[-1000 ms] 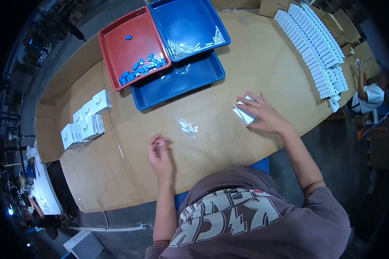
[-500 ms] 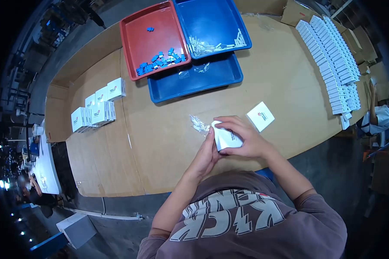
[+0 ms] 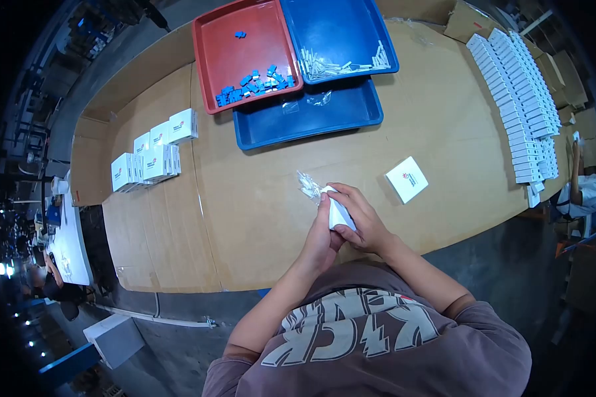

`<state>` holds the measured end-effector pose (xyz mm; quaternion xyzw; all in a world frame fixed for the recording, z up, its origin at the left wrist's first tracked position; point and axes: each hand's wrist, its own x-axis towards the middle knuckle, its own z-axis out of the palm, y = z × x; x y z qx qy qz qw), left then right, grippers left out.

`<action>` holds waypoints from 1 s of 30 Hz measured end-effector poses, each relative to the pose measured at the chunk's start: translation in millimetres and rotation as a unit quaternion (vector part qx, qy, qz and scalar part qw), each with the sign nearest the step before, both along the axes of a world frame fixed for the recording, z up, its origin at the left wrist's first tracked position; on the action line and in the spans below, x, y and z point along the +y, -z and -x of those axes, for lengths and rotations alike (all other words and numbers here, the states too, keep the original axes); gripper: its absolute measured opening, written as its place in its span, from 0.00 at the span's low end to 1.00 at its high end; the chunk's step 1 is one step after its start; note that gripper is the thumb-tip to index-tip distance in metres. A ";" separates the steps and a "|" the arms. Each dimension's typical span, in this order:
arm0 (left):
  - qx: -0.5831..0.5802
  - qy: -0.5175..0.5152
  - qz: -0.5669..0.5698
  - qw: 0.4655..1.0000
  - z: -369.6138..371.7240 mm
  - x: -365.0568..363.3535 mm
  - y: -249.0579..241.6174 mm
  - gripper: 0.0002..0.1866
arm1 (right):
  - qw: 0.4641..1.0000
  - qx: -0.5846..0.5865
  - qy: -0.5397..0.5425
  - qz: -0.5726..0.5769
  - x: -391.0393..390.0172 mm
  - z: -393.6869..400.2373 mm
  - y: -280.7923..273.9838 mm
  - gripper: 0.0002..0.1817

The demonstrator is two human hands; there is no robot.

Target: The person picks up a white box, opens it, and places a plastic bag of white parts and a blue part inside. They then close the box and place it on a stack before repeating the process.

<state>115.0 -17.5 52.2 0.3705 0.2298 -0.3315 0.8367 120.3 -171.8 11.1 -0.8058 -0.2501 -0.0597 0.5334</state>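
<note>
A small white box [image 3: 338, 213] is gripped between both of my hands near the table's front edge. My left hand [image 3: 320, 233] closes on its left side, with the thumb along the edge. From the right, my right hand [image 3: 364, 221] wraps its fingers over the top and right side, hiding most of the printed face. Just beyond my fingers lies a clear plastic bag [image 3: 308, 187] with small white pieces. Another white box [image 3: 406, 179] with a printed logo lies on the cardboard surface to the right of my hands.
Ahead are a red tray [image 3: 208, 63] of blue pieces, a blue tray [image 3: 341, 30] of white sticks, and a lower blue tray [image 3: 311, 129] holding clear plastic. White boxes stand in groups at left [image 3: 155, 162] and long rows at right [image 3: 520, 99]. Other people are at both sides.
The held box has been turned so its printed face shows less, and my right hand has moved left, closer to my left hand. The whole view has shifted slightly.
</note>
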 end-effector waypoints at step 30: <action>-0.107 0.001 0.014 0.994 -7.8 39.7 17.4 0.30 | 0.940 -0.090 0.213 0.250 -17.3 -30.4 -26.5 0.22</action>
